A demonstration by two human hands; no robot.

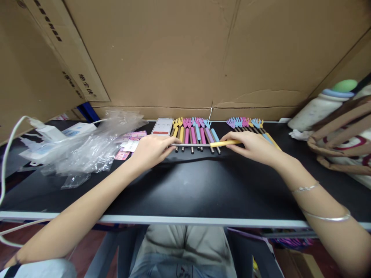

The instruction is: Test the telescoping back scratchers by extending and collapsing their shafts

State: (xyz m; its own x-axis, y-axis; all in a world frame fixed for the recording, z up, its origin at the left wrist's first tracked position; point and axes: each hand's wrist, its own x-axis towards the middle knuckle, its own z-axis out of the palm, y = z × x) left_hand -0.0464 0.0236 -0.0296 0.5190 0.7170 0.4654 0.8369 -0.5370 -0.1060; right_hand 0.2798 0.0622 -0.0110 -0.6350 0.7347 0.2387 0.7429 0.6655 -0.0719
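Observation:
Between my two hands, level above the table, is a back scratcher (195, 145) with a thin metal rod and a yellow handle. My left hand (155, 149) pinches the metal rod's left end. The fingers of my right hand (251, 146) are closed on the yellow handle at the other end. No claw shows on this piece; my fingers may cover it. Behind it lies a row of back scratchers (193, 135) with yellow, pink, blue and purple claws and handles. A second group of back scratchers (246, 122) lies behind my right hand, partly covered by it.
A phone (161, 127) showing a timer rests behind my left hand. Clear plastic bags (95, 150), pink printed papers (123, 154) and a white power strip (60, 141) are on the left. On the right are a white bottle (319, 108) and a brown-handled bag (344, 135). Cardboard (174, 54) walls the back.

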